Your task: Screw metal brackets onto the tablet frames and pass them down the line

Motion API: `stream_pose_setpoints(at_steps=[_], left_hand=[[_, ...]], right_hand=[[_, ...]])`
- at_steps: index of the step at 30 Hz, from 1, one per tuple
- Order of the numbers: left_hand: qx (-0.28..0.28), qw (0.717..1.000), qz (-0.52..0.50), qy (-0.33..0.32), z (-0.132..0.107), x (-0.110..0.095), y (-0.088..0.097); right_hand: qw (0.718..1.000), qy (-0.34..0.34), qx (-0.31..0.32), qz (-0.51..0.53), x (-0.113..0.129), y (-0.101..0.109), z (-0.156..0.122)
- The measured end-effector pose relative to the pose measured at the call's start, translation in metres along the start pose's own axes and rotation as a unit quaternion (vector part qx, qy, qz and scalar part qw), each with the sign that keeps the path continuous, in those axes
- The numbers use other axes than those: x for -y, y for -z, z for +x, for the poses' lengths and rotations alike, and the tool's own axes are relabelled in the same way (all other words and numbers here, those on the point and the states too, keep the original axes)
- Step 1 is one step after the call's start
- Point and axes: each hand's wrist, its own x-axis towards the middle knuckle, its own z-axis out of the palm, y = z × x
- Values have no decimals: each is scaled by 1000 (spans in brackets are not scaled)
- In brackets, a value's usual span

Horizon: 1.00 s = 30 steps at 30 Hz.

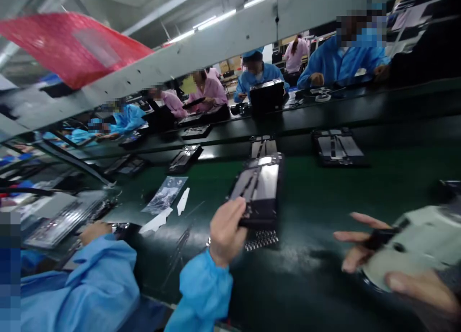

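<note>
- Here on my feed, my left hand (226,233) is gripping a flat black rectangular device with silver panels (260,183) by its near corner!
- That device sits tilted over the dark green belt (298,192), mid-view.
- Right edge, a hand (378,255) spreads around a blurred pale rounded device (414,236); whose, and whether grasping, I can't tell.

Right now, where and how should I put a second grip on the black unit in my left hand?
Probably at the right edge of the black unit, coming from the right: the left hand holds the near left corner, pale panels cover much of the top, and the right side is free.
</note>
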Motion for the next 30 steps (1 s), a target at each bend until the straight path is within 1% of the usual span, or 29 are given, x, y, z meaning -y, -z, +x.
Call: stream_pose_setpoints(at_steps=[1, 3, 5, 8, 10, 11, 13, 15, 17, 19, 22, 24, 25, 26, 27, 30], left_hand=[[23, 999, 27, 12, 5, 23, -4], [101, 987, 96, 77, 14, 68, -17], [151, 973, 133, 112, 24, 106, -32], [198, 952, 178, 148, 42, 149, -47], [222, 934, 216, 178, 55, 168, -54], [233, 925, 232, 190, 61, 174, -59], [257, 912, 252, 199, 68, 180, -71], [283, 905, 254, 192, 69, 179, -85], [297, 903, 254, 179, 65, 177, -92], [290, 904, 263, 173, 59, 181, -89], [282, 902, 282, 168, 59, 200, -70], [305, 894, 286, 160, 66, 213, -63], [325, 888, 287, 155, 70, 216, -65], [346, 881, 286, 148, 76, 217, -70], [370, 874, 283, 139, 81, 215, -79], [440, 856, 256, 94, 96, 197, -121]], right_hand=[[999, -3, 0, 45, 7, -12, 6], [994, -27, 6, 108, 15, -30, 12], [992, -59, 8, 112, 15, -38, 13], [991, -81, 8, 105, 9, -38, 9], [991, -83, 7, 104, 8, -37, 7], [991, -86, 7, 104, 9, -38, 6], [989, -99, 8, 111, 14, -40, 6], [985, -121, 13, 127, 19, -44, 7], [982, -135, 22, 134, 21, -47, 8], [983, -125, 38, 130, 19, -48, 7], [981, -108, 66, 145, 9, -47, 5], [975, -123, 77, 169, 2, -47, 3], [972, -135, 81, 177, -1, -48, 2], [969, -142, 85, 184, -4, -48, 1], [967, -142, 91, 190, -6, -49, 0], [968, -102, 106, 204, -7, -49, 2]])
